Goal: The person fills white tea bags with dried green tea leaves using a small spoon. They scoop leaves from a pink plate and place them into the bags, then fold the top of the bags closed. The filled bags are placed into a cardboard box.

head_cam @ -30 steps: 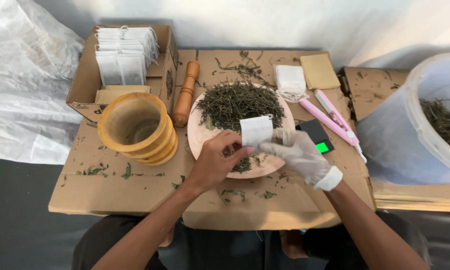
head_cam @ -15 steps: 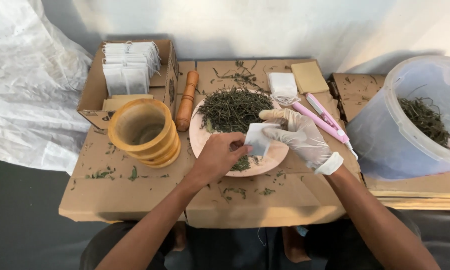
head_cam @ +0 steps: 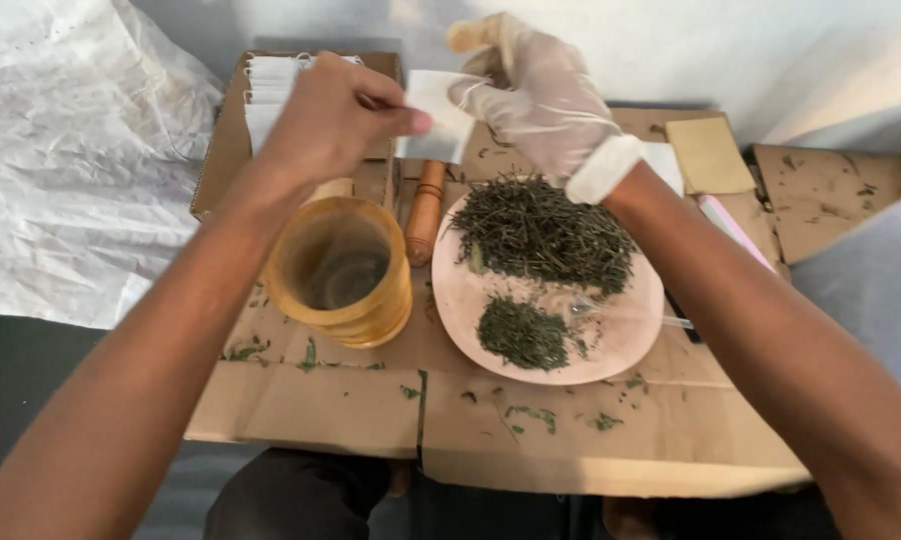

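White sachet: small paper sachet (head_cam: pixel 438 118), held up in the air above the far edge of the plate (head_cam: pixel 610 345), between both hands.
Left hand: bare left hand (head_cam: pixel 328 118), fingers closed in a pinch on the sachet's left edge.
Right hand: gloved right hand (head_cam: pixel 542 92), fingertips closed on the sachet's right side; thumb raised.
Handling, sachet: judged very light, thin and limp; it would crumple or tear if squeezed hard. Best taken by its edges, as both hands do now. Whether its mouth is open cannot be told; motion blur.
Plate: pale pink, round, on the cardboard top.
Herb, far side of plate: large heap of long dried green leaves (head_cam: pixel 540 232). Loose, brittle-looking, likely to scatter.
Herb, near side of plate: smaller heap of finer crumbs (head_cam: pixel 522 332).
Left of plate: wooden pestle (head_cam: pixel 425 210) lying just beside the rim; further left, yellow wooden mortar (head_cam: pixel 342 270), upright.
Beyond the mortar, far left of plate: cardboard box (head_cam: pixel 220 150) with a stack of white sachets.
Near the plate: green flakes strewn on the cardboard.
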